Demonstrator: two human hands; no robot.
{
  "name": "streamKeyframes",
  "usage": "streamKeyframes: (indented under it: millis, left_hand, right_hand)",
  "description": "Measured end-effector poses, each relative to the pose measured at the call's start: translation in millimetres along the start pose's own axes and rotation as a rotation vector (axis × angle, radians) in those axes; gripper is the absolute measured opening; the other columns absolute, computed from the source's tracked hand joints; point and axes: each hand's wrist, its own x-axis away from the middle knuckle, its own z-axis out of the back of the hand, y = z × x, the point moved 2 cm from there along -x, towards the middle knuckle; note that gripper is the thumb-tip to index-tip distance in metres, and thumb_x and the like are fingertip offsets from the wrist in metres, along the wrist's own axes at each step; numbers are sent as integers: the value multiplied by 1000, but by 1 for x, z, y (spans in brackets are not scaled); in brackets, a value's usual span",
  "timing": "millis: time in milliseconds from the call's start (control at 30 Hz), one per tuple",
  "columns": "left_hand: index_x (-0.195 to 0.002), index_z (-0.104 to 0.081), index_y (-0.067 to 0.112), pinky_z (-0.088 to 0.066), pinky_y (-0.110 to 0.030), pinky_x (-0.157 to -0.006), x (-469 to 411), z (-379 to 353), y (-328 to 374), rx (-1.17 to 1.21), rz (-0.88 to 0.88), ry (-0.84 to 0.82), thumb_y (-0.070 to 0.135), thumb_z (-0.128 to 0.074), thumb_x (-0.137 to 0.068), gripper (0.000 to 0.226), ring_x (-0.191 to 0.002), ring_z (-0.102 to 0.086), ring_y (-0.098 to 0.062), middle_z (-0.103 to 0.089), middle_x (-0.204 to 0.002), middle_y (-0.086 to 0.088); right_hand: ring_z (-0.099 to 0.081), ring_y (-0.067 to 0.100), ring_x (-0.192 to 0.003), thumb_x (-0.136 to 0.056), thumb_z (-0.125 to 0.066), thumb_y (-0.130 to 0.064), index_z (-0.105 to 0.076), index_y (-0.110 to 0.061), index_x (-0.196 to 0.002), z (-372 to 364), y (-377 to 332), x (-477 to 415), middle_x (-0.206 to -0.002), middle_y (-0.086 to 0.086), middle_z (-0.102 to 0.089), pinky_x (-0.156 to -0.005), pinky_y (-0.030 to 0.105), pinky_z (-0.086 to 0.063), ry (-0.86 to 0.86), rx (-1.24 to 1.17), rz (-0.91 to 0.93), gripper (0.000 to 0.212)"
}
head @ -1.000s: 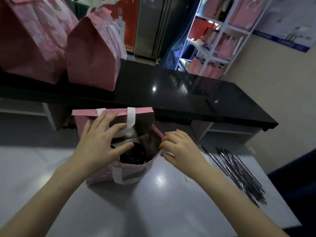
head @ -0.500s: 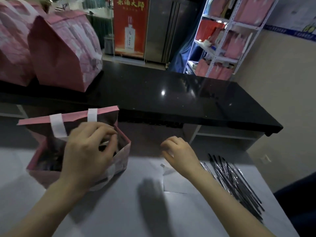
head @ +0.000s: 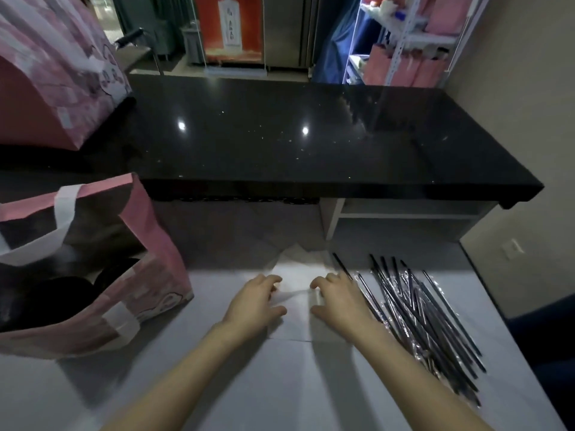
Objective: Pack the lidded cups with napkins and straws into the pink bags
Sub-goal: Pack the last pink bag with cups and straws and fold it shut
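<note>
Fingers (head: 270,280) of both hands curl down onto a white napkin (head: 294,284) at the middle of the white table (head: 217,384). The left hand (head: 253,303) and right hand (head: 339,301) lie close together, knuckles bent. Each thumb draws in toward its fingertips to pinch the top sheet, which rises in a thin ridge between them. More white paper lies flat beneath and beyond the hands, reaching to the far edge of the table.

Just right of the right hand lies a loose heap of dark straws (head: 420,321) in clear wrappers, fanned out toward the table's right edge, the nearest ones touching the wrist. To the left, well apart from the hands, an open pink bag (head: 155,262) with white handles stands on the table. The dark lids of two cups (head: 71,290) show inside it, side by side.

Behind the table runs a raised black counter (head: 295,135), glossy and speckled, its lip overhanging the work surface. A filled pink bag (head: 46,73) sits on its left end. Beyond the counter, a red poster (head: 230,26) showing a bottle stands on the floor. A white wire shelf (head: 401,54) holding more pink bags fills the upper right corner.
</note>
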Motion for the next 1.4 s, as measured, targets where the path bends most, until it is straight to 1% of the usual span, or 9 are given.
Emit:
streamKeyframes:
  millis: [233, 400, 700, 800, 900, 1067, 1167, 1267, 1400]
  left_hand:
    - [-79, -71, 14, -43, -29, -79, -9, -16, 0, -14, -49, 124, 20, -71, -78, 6, -88, -50, -18, -55, -84, 3]
    - [-78, -68, 15, -31, -15, -84, -34, -13, 9, 79, -35, 266, 18, -74, -77, 7, -95, -46, -13, -53, -102, 3]
    - [-88, -64, 18, -37, -16, -61, -54, -18, 14, 171, 64, 263, 9, -74, -66, 26, -69, -54, -13, -56, -77, 4]
    - [-97, -61, 26, -44, -20, -62, -45, -18, 16, 341, 129, 236, 10, -76, -69, 36, -62, -51, -6, -58, -74, 8]
    - [-81, -67, 30, -44, -22, -64, -32, -14, 18, 429, 157, 199, 14, -76, -74, 19, -66, -55, -8, -63, -77, 6]
    - [-81, -67, 12, -45, -20, -63, -4, 0, 35, 700, 131, 72, 22, -68, -73, 12, -71, -57, -11, -64, -76, 1]
    - [-86, -64, 12, -43, -23, -62, 12, 10, 40, 829, 165, 37, 28, -66, -66, 26, -70, -57, -12, -64, -74, 1]
    - [-95, -67, 17, -48, -22, -68, 26, 20, 36, 890, 184, 83, 31, -67, -67, 32, -80, -64, -11, -71, -88, 0]
    - [-94, -67, 26, -49, -17, -63, 50, 34, 27, 897, 198, 229, 21, -65, -72, 23, -77, -66, -7, -72, -86, 4]
  right_hand:
    - [-42, 22, -114, -79, -67, -36, -56, -27, -116, -11, 22, 3, -118, -2, -48, -91, 32, -35, 103, -73, -21, 40]
    - [-44, 21, -111, -81, -63, -37, -57, -28, -116, -7, 32, 2, -114, -4, -58, -89, 32, -34, 147, -110, -106, 37]
    - [-48, 19, -97, -85, -61, -23, -62, -18, -87, -15, 48, 22, -97, -3, -53, -82, 32, -43, 146, -397, -214, 6]
    - [-53, 20, -91, -86, -63, -30, -58, -18, -97, -14, 41, 27, -94, -2, -56, -80, 35, -45, 171, -528, -227, 18]
    - [-55, 17, -92, -84, -63, -47, -55, -24, -110, -16, 26, 31, -100, -4, -54, -79, 33, -47, 114, -597, -218, 36]
    - [-56, 11, -100, -81, -65, -54, -32, -39, -140, -18, 1, 34, -111, -9, -57, -84, 28, -47, 33, -765, -157, 69]
    - [-61, 1, -94, -76, -70, -54, -44, -50, -123, -10, -13, 36, -103, -18, -63, -80, 19, -50, 45, -1092, -144, 54]
    - [-64, 1, -90, -75, -75, -44, -59, -41, -98, 0, -27, 37, -96, -18, -68, -74, 19, -52, 122, -1222, -90, 29]
    - [-66, 8, -84, -76, -78, -13, -59, -38, -94, 14, -47, 44, -92, -12, -69, -72, 21, -53, 231, -1311, -48, 36]
